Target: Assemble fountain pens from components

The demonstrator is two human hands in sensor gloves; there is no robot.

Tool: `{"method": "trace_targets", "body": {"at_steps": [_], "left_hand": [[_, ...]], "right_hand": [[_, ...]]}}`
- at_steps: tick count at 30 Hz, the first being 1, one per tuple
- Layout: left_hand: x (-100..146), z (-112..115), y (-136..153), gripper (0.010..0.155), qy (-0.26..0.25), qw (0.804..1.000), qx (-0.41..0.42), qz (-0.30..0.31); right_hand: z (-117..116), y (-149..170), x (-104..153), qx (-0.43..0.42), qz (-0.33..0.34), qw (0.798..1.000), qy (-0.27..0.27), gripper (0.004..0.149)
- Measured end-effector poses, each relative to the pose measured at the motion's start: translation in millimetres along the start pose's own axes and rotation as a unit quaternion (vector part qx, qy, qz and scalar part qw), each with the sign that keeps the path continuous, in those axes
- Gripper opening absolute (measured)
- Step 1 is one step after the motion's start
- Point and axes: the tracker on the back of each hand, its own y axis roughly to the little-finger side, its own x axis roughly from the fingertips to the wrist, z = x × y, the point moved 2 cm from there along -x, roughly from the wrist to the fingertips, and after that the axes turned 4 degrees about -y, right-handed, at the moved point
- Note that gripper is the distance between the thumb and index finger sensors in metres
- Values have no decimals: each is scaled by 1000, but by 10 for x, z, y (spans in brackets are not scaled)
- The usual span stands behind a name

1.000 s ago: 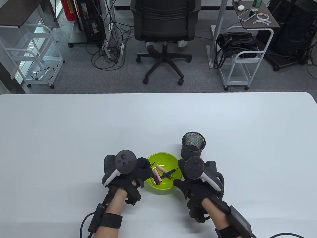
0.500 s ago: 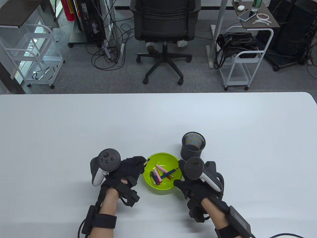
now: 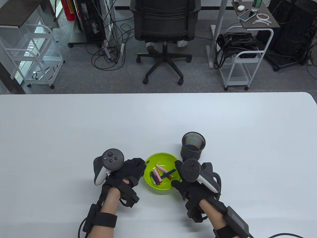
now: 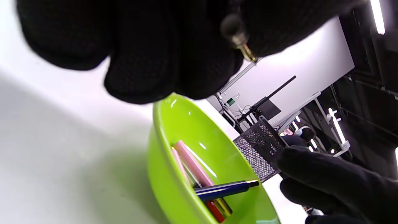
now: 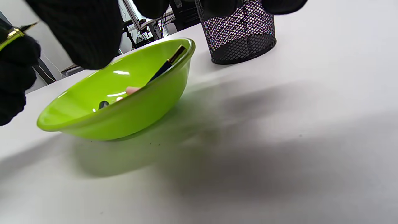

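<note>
A lime-green bowl (image 3: pixel 171 158) sits between my hands and holds several pen parts: pink barrels (image 3: pixel 161 168), a dark blue piece (image 3: pixel 168 172), red and gold bits. My left hand (image 3: pixel 131 168) is at the bowl's left rim and pinches a small nib section with a gold tip (image 3: pixel 146 162); it also shows in the left wrist view (image 4: pixel 241 42) and the right wrist view (image 5: pixel 14 32). My right hand (image 3: pixel 180 173) hovers at the bowl's right rim, fingers loosely open, holding nothing.
A black mesh pen cup (image 3: pixel 193 145) stands just behind the bowl's right side, close to my right hand. White table (image 3: pixel 74 129) stretches around. Beyond the far edge are an office chair (image 3: pixel 164 29) and carts.
My left hand drew back left out of the bowl with the nib section, then edged slightly right. My right hand shifted a little left toward the bowl.
</note>
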Motion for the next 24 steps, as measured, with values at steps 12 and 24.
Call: {"method": "trace_targets", "body": {"at_steps": [12,24], "left_hand": [[28,-41,-135,37,-32,998,-53,19],[100,-183,-98,40,-82,996,37,6]], "right_hand": [[34,-131,20,34,7,998,49,79],[131,-694,-156,133,21,987,93,52]]}}
